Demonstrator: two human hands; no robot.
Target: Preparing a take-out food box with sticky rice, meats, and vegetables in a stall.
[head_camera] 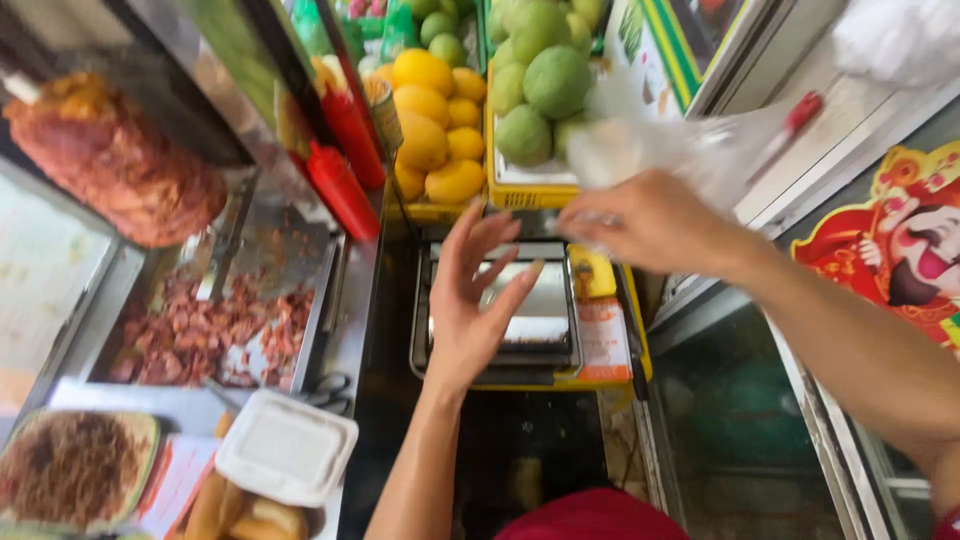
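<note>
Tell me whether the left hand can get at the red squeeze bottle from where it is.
Probably yes. The left hand is open above the metal scale, and the red squeeze bottle stands up and to its left with nothing between.

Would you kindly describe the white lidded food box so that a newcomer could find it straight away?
Start at the big cone of roasted meat on the far left, then drop past the steel tray of chopped meat beneath it. The white foam box sits just below that tray, beside the scissors. It is the only closed, plain white, square container there; bread rolls poke out beneath it.
</note>
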